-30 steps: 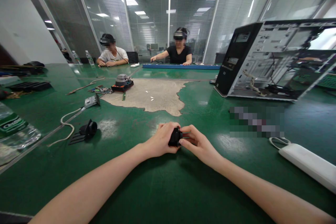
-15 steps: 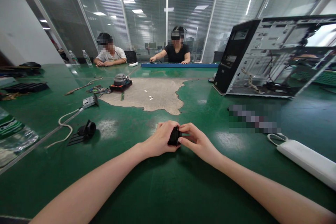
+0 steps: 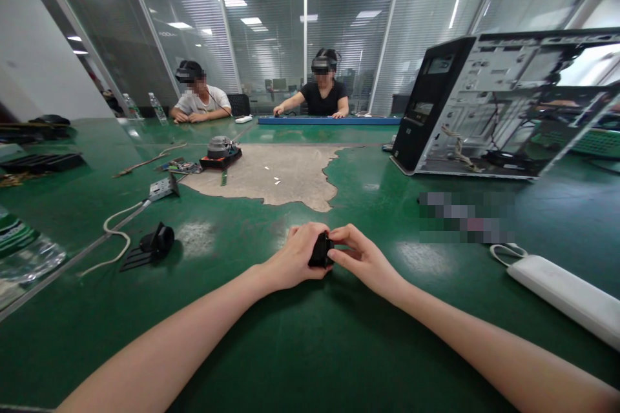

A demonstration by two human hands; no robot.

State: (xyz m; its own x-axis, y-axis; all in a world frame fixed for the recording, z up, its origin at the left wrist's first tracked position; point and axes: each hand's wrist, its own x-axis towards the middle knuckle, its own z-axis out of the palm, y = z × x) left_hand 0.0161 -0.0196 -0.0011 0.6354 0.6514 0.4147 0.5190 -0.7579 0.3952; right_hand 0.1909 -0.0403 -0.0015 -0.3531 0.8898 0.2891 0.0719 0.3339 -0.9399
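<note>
A small black part [image 3: 320, 250] is held just above or on the green table [image 3: 271, 348], in front of me. The fingers of my left hand [image 3: 301, 253] wrap round its left side. From the right, my right hand [image 3: 356, 250] pinches its right edge between thumb and fingers. The fingers hide much of the part, and I cannot tell what it is. To the left lies a black plastic piece [image 3: 157, 242] with a round end and thin prongs, beside a pale cable [image 3: 113, 232].
An open computer case [image 3: 436, 103] stands at the right, with a white power strip [image 3: 562, 290] nearer. A plastic bottle [image 3: 29, 245] lies at the left edge. Further back are a red-and-black part [image 3: 220, 153] and a blue bar [image 3: 329, 120]. Two people sit across the table.
The whole view has shifted slightly. Both hands keep their hold on the black part, with the right fingers only slightly moved.
</note>
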